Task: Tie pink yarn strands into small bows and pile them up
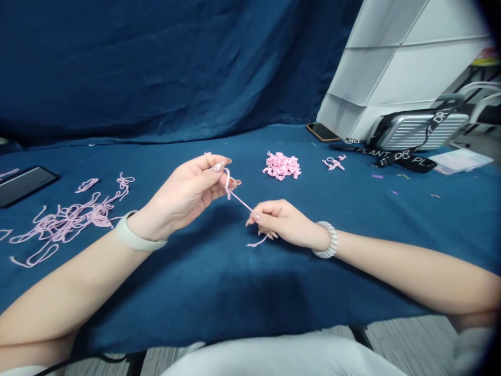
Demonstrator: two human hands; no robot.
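Observation:
A thin pink yarn strand (240, 200) runs taut between my two hands above the blue cloth. My left hand (191, 190), higher and further from me, pinches it between thumb and index finger, with a small loop and a short tail hanging by the fingertips. Lower and to the right, my right hand (282, 222) is closed on the same strand, and its loose end pokes out below the fingers. Beyond my hands lies a heap of small pink knotted yarn pieces (282, 166).
Loose pink yarn (78, 219) lies tangled at the left, near a dark tablet-like device (25, 185). A few pink scraps (334, 163) sit right of the heap. At the back right are a phone (322, 132), a silver case (425, 131) with a black lettered strap, and white boxes (391, 68).

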